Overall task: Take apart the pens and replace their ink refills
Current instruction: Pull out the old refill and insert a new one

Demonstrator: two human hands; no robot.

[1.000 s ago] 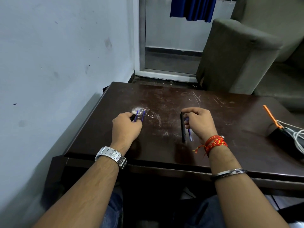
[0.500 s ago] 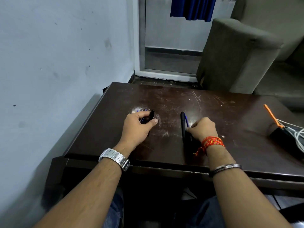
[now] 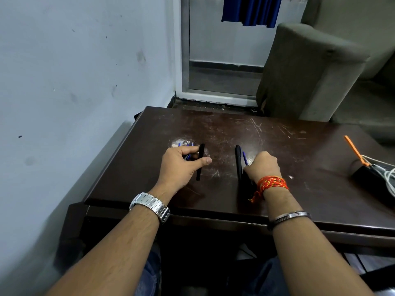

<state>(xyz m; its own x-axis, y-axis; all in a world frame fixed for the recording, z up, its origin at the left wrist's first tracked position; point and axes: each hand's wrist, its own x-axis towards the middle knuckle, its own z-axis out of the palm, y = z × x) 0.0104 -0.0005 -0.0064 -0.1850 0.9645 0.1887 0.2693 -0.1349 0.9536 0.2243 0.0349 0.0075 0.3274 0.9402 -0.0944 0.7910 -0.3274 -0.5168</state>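
A: Head view. What's the left hand [image 3: 181, 165] doing?
B: Thumb and fingers pinch a black pen [image 3: 200, 162] just above the table [image 3: 299, 189]. There are blue refills [image 3: 188, 155] under its fingers.
A: And the right hand [image 3: 263, 167]?
B: Fingers curled at the near ends of a second black pen [image 3: 238, 161] and a blue refill [image 3: 244, 158], which lie side by side on the table. Can't tell which it grips.

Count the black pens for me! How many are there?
2. One black pen is held in the left hand. The other black pen lies on the table beside the right hand. The hands may hide more.
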